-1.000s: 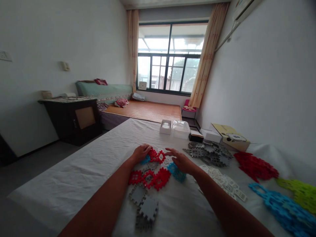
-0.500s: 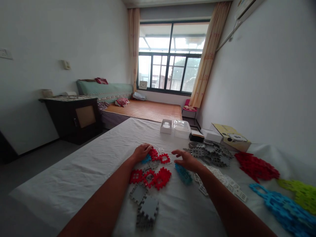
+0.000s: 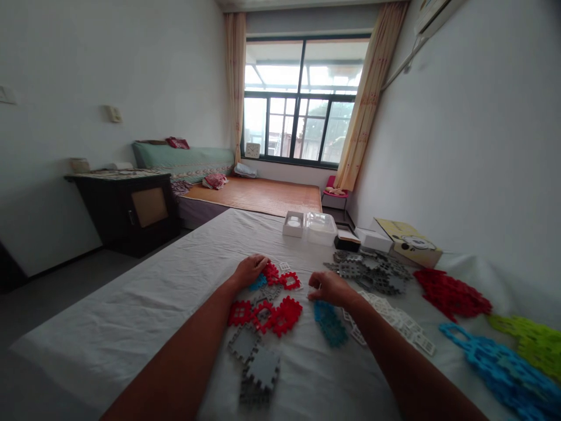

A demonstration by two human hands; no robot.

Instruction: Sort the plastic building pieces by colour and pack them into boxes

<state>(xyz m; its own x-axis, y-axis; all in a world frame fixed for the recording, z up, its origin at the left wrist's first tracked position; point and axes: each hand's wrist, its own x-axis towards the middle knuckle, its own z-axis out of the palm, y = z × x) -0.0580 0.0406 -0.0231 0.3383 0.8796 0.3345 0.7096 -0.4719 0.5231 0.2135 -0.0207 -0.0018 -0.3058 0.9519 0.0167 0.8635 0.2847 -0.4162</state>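
Note:
Red toothed pieces point(image 3: 287, 316) lie in the middle of the white cloth, with grey pieces point(image 3: 262, 367) nearer to me. My left hand point(image 3: 253, 269) rests at the upper-left red piece point(image 3: 270, 272), beside a small blue piece point(image 3: 258, 282); its fingers are bent together, and what they grip is hidden. My right hand point(image 3: 325, 287) is curled just above the blue-teal stack point(image 3: 330, 324), thumb and fingers drawn in. Anything between those fingertips is too small to make out. Between the hands lies a red frame piece point(image 3: 290, 280).
White window pieces point(image 3: 401, 320) and a dark grey pile point(image 3: 372, 270) lie to the right. Farther right are red point(image 3: 451, 292), blue point(image 3: 504, 368) and lime point(image 3: 530, 339) piles. Behind stand a clear plastic box point(image 3: 321, 228) and a yellow box point(image 3: 409, 241).
My right hand's fingers have curled in from a spread pose, and the hand is slightly lower. My left hand stays at the red piece. The whole view has shifted slightly.

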